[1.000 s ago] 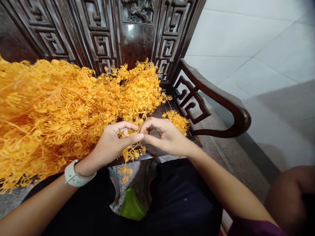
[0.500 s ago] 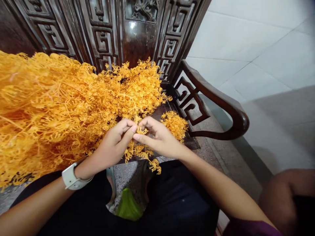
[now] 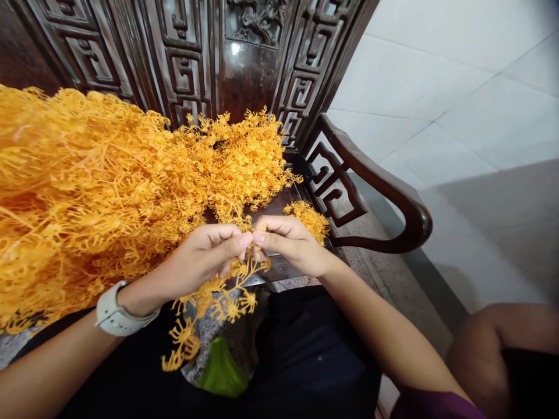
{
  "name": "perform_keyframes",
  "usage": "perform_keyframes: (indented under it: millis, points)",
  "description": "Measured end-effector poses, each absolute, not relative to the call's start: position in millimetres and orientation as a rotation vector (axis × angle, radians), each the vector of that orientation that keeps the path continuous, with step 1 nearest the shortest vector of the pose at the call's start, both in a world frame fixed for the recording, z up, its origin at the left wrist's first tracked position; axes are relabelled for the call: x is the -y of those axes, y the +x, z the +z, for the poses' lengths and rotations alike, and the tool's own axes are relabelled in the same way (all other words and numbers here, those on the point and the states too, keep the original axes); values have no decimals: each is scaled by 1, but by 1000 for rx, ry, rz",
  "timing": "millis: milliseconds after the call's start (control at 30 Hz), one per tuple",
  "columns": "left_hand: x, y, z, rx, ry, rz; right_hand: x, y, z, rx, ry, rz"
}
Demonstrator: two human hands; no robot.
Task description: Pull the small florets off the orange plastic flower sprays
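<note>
My left hand (image 3: pixel 208 256) and my right hand (image 3: pixel 293 241) meet fingertip to fingertip above the seat's front edge. Both are pinched on one orange artificial flower sprig (image 3: pixel 236 305); its branching stems and small curled blossoms hang below my fingers, toward the lap. The exact spot being gripped is hidden by thumbs and fingers. Behind and left of my hands lies a large heap of the same orange sprigs (image 3: pixel 131 192). Just beyond my right hand sits a smaller orange pile (image 3: pixel 309 220).
A dark carved wooden bench (image 3: pixel 251 81) bears the heap, with its curved armrest (image 3: pixel 384 180) at the right. Between my knees is a green object (image 3: pixel 222 369). Another person's bent limb (image 3: pixel 484 355) shows at lower right, near a pale tiled wall (image 3: pixel 458 81).
My hands have come down slightly, with the fingertips closer together. The sprig has turned, and its blossoms now hang further to the lower left.
</note>
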State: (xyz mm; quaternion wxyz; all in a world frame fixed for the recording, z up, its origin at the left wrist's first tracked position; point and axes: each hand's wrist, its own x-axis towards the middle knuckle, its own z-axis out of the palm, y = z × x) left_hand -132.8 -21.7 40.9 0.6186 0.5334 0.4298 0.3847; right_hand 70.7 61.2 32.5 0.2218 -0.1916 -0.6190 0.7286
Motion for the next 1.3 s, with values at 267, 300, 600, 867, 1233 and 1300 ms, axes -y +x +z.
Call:
perform_keyframes:
  millis: [267,300,600,867,1233,1300]
  points:
    - [28,-126,49,-998,1252,852,-68,82,36,1883,-397,2094]
    - [28,-125,50,-1010,1282,853,-68,83,36,1882,-401,2105]
    - [34,-123,45,-764,1011,1026,-53,67,25,1437,-338,2316]
    - [35,-129,55,-552,761,1219,-46,55,29,1256,-46,2186]
    - [21,-146,46,-1088,1018,1215,-175,162,-5,2037,-1181,1078]
    - [20,-144,45,-1180,1042,1132,-194,180,-26,2094,-1400,1028]
